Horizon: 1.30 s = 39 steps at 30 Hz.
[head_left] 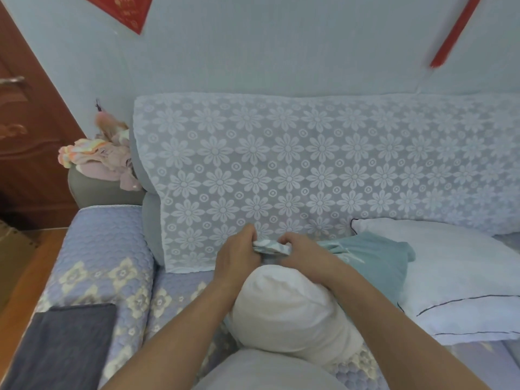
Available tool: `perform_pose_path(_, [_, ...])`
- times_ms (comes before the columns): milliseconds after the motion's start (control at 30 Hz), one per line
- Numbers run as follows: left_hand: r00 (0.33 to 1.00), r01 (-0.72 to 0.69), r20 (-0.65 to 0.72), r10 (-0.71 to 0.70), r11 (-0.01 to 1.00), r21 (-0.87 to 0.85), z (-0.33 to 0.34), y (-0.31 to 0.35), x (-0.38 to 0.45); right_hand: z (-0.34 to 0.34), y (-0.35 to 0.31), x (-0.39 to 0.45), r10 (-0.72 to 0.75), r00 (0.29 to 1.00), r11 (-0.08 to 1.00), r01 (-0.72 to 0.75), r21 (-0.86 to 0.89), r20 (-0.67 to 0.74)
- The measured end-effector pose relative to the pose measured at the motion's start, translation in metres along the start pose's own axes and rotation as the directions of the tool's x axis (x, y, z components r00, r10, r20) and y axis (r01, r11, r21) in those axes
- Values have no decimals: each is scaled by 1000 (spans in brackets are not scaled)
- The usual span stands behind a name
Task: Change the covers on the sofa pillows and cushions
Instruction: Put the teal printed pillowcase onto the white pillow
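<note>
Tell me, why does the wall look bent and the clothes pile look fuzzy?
Head view: the wide lens curves things near the edges, so the door and red strip lean inward; the clothes pile is smeared with blur, while the hands, left and right, gripping the cover, look fairly sharp; the light is soft and even, bluish, no glare.

One head-worn camera looks forward and down, close over the sofa, edges perhaps distorted.
</note>
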State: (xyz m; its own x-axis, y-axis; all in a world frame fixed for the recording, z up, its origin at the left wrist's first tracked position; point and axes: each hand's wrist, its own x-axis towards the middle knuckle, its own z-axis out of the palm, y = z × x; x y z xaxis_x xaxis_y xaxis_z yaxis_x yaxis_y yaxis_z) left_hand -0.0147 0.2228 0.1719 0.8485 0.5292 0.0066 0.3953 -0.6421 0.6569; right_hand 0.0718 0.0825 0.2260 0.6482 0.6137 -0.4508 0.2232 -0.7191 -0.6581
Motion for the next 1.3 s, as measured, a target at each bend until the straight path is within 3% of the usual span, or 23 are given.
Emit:
perform_pose_path(67, [997,16,-69,-16,1000,1,4,1,-4,11,-3,3,-84,983,992,66,-108,-165])
perform_pose_path(200, [999,-2,32,7,989,-150,10,1,-5,26,3,3,-276,846,944,151,-292,-456])
perform_pose_path(267, [996,-12,83,26,986,-167,9,-3,-5,26,7,3,-338,804,934,223,-279,-490])
perform_pose_path(333, [983,97,178,-41,943,-319,4,-5,-6,23,7,4,-280,870,959,232,-164,-405])
perform_pose_path(367, [956,239,271,-117,845,-478,-3,-5,-7,20,5,5,-228,908,974,213,-81,-351])
perform_pose_path(400, [917,364,374,-139,677,-640,-10,-4,-8,17,3,6,-180,939,983,185,-10,-294])
perform_pose_path(433, [852,511,501,-150,444,-736,-16,-4,-8,14,1,6,-151,962,985,165,44,-229])
perform_pose_path(467, [774,632,620,-129,216,-744,-23,-3,-8,11,-1,5,-140,978,984,154,84,-156])
perform_pose_path(500, [719,695,690,-81,82,-715,-28,-2,-7,9,-2,4,-140,986,980,151,127,-91])
perform_pose_path(533, [679,734,734,-26,37,-678,-33,2,-9,7,-4,2,-152,988,970,156,184,-38])
perform_pose_path(600, [638,758,766,81,108,-643,-42,8,-12,1,-4,-4,-159,987,948,149,282,12])
perform_pose_path(667, [596,736,793,124,310,-602,-48,11,-16,-5,-2,-12,-170,985,934,149,325,37])
perform_pose_path(767, [568,641,812,132,548,-537,-57,7,-14,-13,3,-37,-293,946,929,316,194,-142])
perform_pose_path(833, [579,604,807,119,602,-522,-62,5,-11,-19,0,-68,-474,843,841,519,155,-254])
perform_pose_path(900, [600,607,794,100,589,-533,-65,4,-8,-17,-2,-97,-624,767,770,636,55,-149])
perform_pose_path(967, [627,617,773,98,543,-569,-65,3,-7,0,6,-107,-731,682,673,710,-209,-36])
perform_pose_path(1033, [651,643,755,76,474,-602,-67,8,-7,21,24,-96,-792,591,589,676,-443,-151])
perform_pose_path(1133, [631,698,771,91,367,-615,-66,22,-11,26,38,-66,-673,567,731,414,-543,-474])
perform_pose_path(1200, [596,729,792,134,321,-604,-65,35,-17,21,37,-56,-656,544,746,359,-561,-524])
perform_pose_path(1300, [597,753,796,98,272,-599,-66,45,-23,25,25,-57,-703,510,710,455,-538,-496])
